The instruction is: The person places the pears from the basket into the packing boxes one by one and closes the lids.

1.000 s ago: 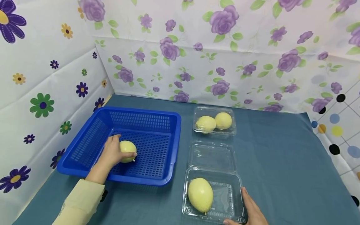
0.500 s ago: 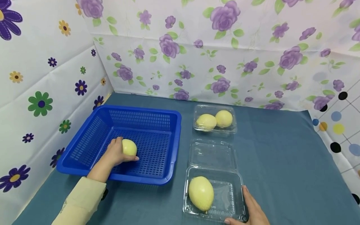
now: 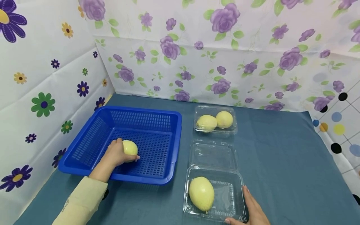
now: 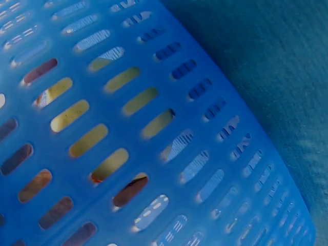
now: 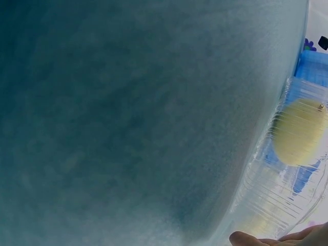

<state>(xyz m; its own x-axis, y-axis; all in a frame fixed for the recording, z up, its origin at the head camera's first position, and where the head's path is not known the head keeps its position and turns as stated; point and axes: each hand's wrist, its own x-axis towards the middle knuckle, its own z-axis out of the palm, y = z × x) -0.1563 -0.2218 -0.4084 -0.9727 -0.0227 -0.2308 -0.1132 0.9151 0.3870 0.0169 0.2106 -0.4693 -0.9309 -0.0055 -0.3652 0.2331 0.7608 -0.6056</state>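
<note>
In the head view my left hand grips a pale yellow oval fruit inside the blue plastic basket. The thumb lies along the fruit's near side and the fingers reach over its left side. Through the basket's slots the left wrist view shows bits of the yellow fruit. My right hand holds the near right corner of an open clear plastic clamshell box, fingers along its side and thumb at its front edge. Another yellow fruit lies in the left half of that box.
Behind the open box's lid stands a second clear box with two yellow fruits in it. A blue-grey cloth covers the table. Flowered sheets line the back and left sides.
My left hand has shifted slightly right with the fruit, its fingers covering more of the fruit's left side. The right hand and the open box stay in place.
</note>
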